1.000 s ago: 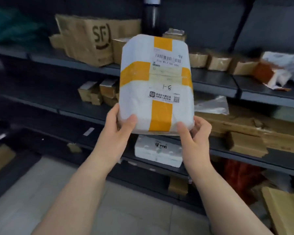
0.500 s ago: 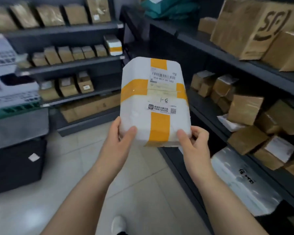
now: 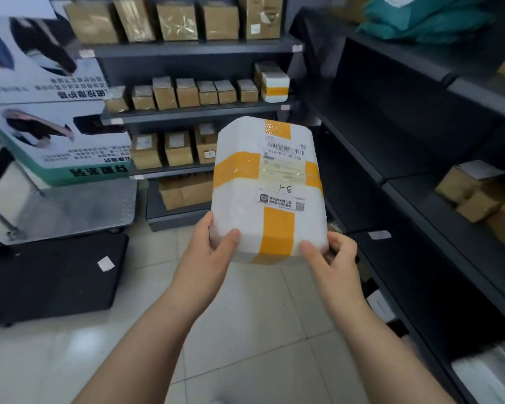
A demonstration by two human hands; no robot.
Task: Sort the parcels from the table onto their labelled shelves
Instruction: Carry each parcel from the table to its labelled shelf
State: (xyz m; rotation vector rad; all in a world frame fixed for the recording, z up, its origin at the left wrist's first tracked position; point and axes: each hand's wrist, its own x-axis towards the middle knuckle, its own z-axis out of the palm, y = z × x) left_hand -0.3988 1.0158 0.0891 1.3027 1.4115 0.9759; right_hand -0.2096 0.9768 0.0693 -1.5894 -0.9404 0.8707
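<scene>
I grip the white parcel (image 3: 267, 191) marked 1-8 with my left hand (image 3: 209, 252) and right hand (image 3: 334, 259); next, I'd find its matching shelf.

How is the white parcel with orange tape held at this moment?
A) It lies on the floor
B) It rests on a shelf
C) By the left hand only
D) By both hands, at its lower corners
D: the left hand and the right hand each grip a lower corner of the white parcel, keeping it above the floor.
</scene>
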